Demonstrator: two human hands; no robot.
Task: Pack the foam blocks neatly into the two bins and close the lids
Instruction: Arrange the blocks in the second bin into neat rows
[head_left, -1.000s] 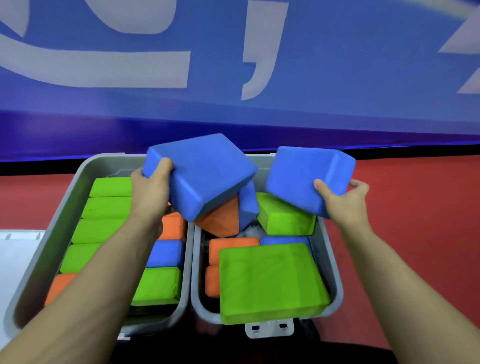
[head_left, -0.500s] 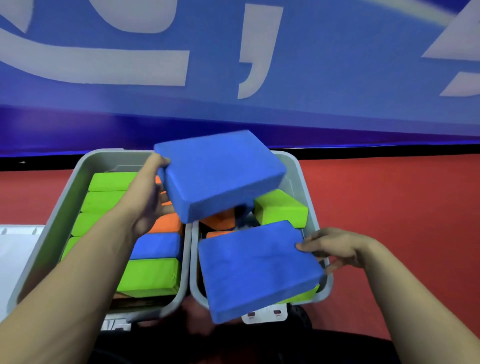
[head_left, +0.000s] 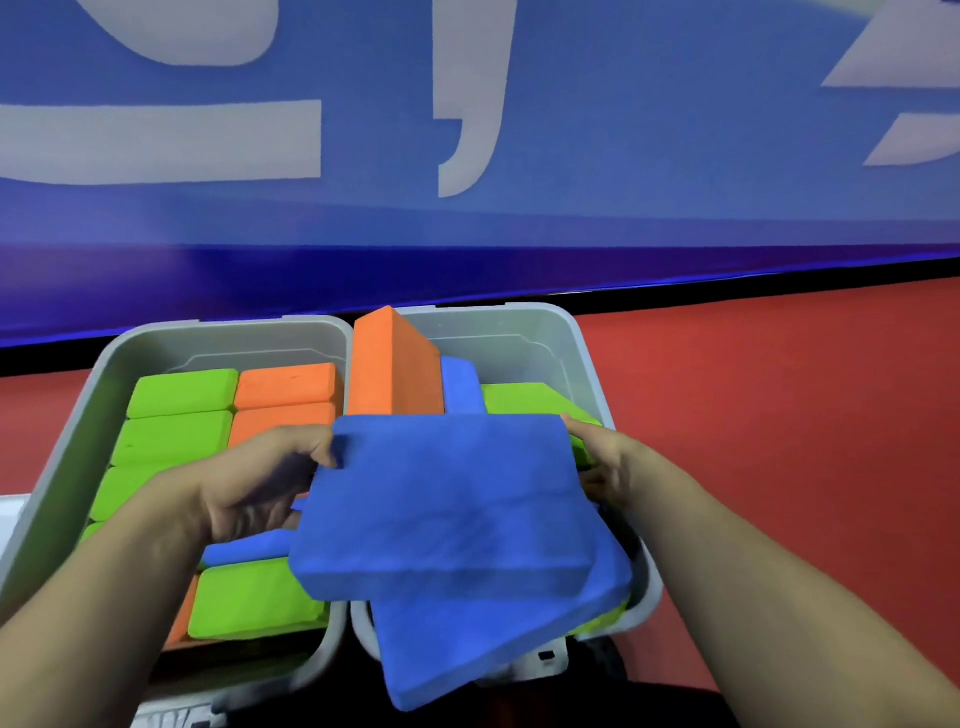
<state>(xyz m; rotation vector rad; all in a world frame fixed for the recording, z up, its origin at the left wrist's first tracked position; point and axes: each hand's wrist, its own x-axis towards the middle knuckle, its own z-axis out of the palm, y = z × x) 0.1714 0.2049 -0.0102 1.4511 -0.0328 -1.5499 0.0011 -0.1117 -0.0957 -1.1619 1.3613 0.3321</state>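
Observation:
Two grey bins stand side by side, the left bin and the right bin. Green, orange and blue foam blocks fill the left one in rows. In the right bin an orange block stands on end beside a blue one and a green one. A large blue block lies over another blue block at the right bin's near end. My left hand grips the upper block's left edge. My right hand touches its right edge; its fingers are partly hidden.
A red floor spreads to the right of the bins. A blue wall with white lettering rises right behind them. A white surface edge shows at far left. A grey latch sticks out at the right bin's near rim.
My left hand has brought its blue block down onto the blue block laid in the right bin. My right hand moved up to the upper block's right edge. The orange block now shows.

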